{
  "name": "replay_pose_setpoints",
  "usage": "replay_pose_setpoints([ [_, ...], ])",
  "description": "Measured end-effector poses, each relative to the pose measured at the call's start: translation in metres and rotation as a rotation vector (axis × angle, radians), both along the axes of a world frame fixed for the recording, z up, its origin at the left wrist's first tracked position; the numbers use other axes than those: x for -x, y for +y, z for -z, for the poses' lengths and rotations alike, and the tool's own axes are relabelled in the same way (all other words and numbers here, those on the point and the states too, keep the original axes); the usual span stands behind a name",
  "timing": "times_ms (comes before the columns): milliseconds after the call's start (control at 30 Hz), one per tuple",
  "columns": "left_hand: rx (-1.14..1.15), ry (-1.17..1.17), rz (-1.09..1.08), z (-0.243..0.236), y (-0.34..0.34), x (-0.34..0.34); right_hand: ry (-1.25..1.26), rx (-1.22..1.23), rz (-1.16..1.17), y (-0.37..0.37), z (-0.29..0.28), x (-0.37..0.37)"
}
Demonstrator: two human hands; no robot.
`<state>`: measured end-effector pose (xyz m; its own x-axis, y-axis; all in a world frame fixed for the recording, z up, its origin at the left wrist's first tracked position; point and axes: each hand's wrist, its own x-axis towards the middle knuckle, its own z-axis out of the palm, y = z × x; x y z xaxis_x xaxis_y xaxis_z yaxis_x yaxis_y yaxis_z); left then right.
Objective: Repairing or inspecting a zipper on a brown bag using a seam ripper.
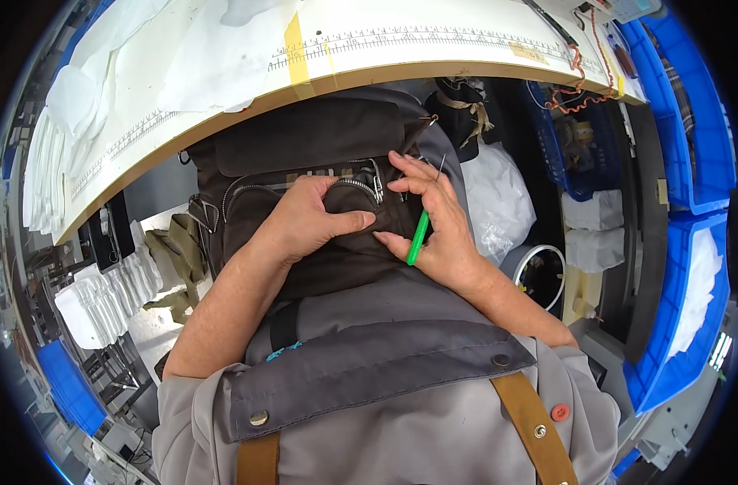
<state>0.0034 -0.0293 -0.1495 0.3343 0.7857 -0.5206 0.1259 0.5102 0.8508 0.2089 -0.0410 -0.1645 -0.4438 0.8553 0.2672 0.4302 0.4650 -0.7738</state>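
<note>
A dark brown fabric bag [304,137] lies across my lap, against the table's edge. On its front, a metal-toothed zipper [354,183] curves round a pocket, with a silver slider [378,191] at its right end. My left hand [308,217] grips the pocket cloth beside the zipper, thumb outside and fingertips hidden behind the edge. My right hand [437,222] holds a slim green-handled tool [418,238] with a thin metal point, against the palm. Its thumb and forefinger are apart, close to the slider. The tool's exact kind is unclear.
A white table [369,61] with ruler markings curves ahead, white cloth pieces [142,65] on its left. Blue bins [680,299] line the right side. Between them and me are a clear plastic bag [498,202] and a round white container [540,275]. Stacked white pieces [102,303] hang at left.
</note>
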Motion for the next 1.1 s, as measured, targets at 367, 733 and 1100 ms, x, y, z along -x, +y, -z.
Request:
replay_pose_setpoints([
  [367, 0.0, -0.013, -0.05, 0.011, 0.007, 0.002, 0.527, 0.224, 0.009, 0.017, 0.003, -0.031],
  [733, -0.038, 0.062, -0.033, 0.012, 0.01, -0.001, 0.551, 0.745, -0.15, 0.049, -0.002, -0.03],
  [1100, -0.031, 0.077, -0.047, 0.013, 0.011, 0.0, 0.594, 0.655, -0.153, 0.051, 0.021, -0.007],
])
